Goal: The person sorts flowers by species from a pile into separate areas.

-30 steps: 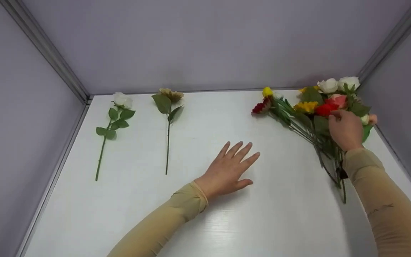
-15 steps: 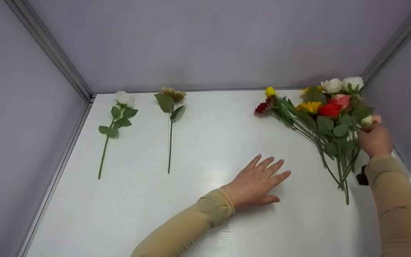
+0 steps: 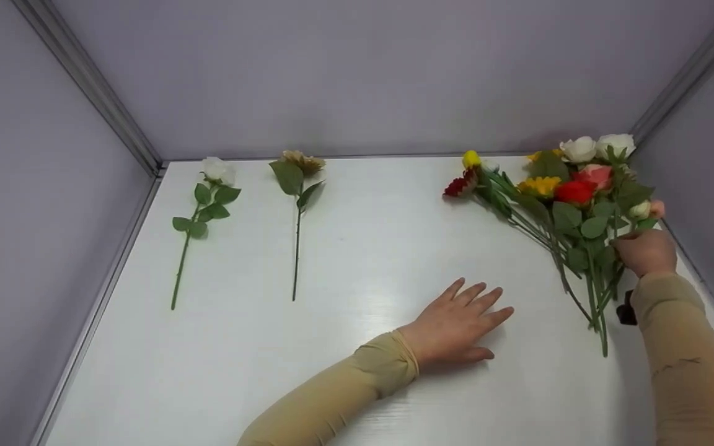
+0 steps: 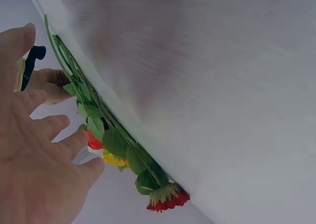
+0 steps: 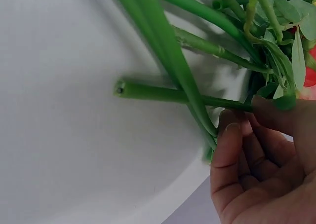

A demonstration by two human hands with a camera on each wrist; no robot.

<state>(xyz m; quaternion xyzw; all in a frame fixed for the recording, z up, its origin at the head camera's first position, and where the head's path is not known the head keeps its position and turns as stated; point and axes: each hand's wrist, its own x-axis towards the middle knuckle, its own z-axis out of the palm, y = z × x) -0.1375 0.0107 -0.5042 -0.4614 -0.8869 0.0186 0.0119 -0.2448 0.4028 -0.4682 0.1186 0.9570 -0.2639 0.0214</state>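
At the right side of the bunch of flowers, my right hand (image 3: 648, 251) reaches in among the stems. Seen from the right wrist, its thumb and index finger pinch a green flower stem (image 5: 153, 92), whose cut end points away from the hand. The bunch holds a red flower (image 3: 574, 193), a yellow flower (image 3: 538, 186), white roses (image 3: 579, 149) and a dark red daisy-like flower (image 3: 458, 185). My left hand (image 3: 456, 325) is palm down with fingers spread, holding nothing, left of the stems. In the left wrist view the bunch shows beyond its fingers (image 4: 64, 145).
A single white rose (image 3: 217, 171) lies on the white table (image 3: 369, 248) at the far left. Right of it lies a tan flower (image 3: 304, 163) with a dark stem. Grey panels (image 3: 357, 74) enclose the table at the back and sides.
My right hand has moved from over the red flower to the right edge of the bunch, then slightly down along the stems. The left hand has shifted right and nearer, fingers still spread.
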